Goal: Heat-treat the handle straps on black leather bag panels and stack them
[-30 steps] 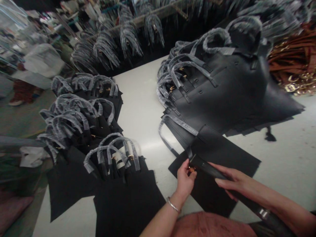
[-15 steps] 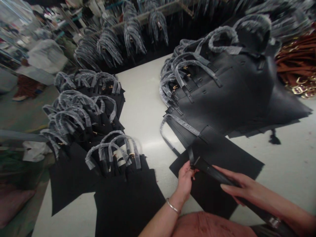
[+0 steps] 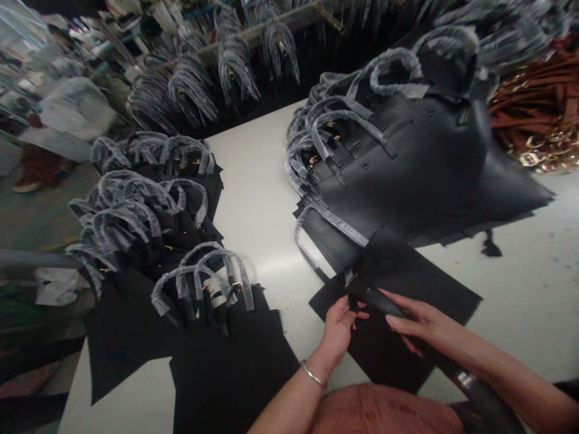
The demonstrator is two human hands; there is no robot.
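Note:
My left hand [image 3: 341,322], with a silver bangle on its wrist, pinches a narrow black strap near the top edge of a black leather panel [image 3: 384,355]. My right hand [image 3: 418,319] is wrapped round a long black tool [image 3: 441,355], whose front end rests close to my left fingers at the strap. A handle in clear wrapping [image 3: 339,226] arches up from the panel's top edge. Exactly where the tool's tip meets the strap is too dark to tell.
Black panels with wrapped handles lie in piles at the left [image 3: 226,361] and upper right [image 3: 407,175] of the white table [image 3: 253,181]. Brown straps with gold buckles [image 3: 538,114] are at the far right. Bundled handles [image 3: 237,66] hang from a rail behind.
My right hand and the black tool have moved slightly left, towards my left hand. The view has shifted a little, and the small strap at the panel's edge sits differently.

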